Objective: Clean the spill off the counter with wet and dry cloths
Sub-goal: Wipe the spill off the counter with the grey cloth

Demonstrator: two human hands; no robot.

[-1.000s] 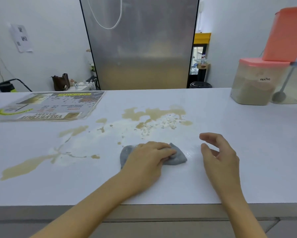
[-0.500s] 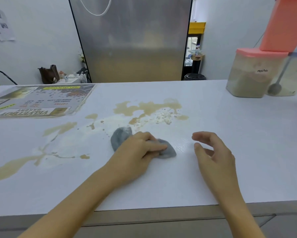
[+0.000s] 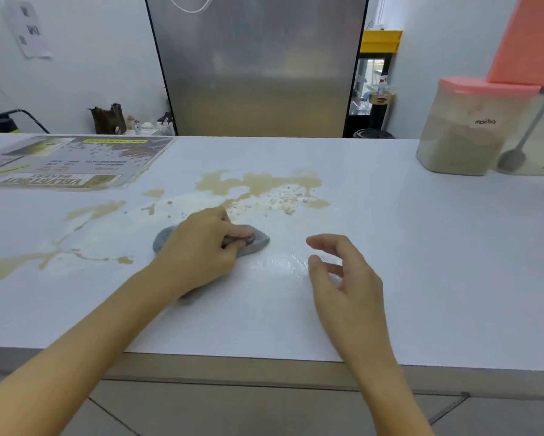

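A brown liquid spill (image 3: 258, 184) with pale crumbs spreads over the white counter (image 3: 421, 262), with more streaks trailing off to the left. My left hand (image 3: 201, 247) grips a bunched grey cloth (image 3: 255, 242) with curled fingers and holds it against the counter just below the spill. Part of the cloth is hidden under the hand. My right hand (image 3: 343, 272) hovers to the right of the cloth, fingers loosely curled and holding nothing. A wet sheen lies on the counter between the two hands.
A laminated menu sheet (image 3: 69, 165) lies flat at the back left. Two tubs of powder stand at the back right, one labelled mocha (image 3: 465, 133), with a spoon leaning between them. A steel panel rises behind the counter. The counter's front edge runs just below my wrists.
My left hand has slid the grey cloth a little up toward the spill. My right hand stays hovering beside it, with its fingers slightly more spread.
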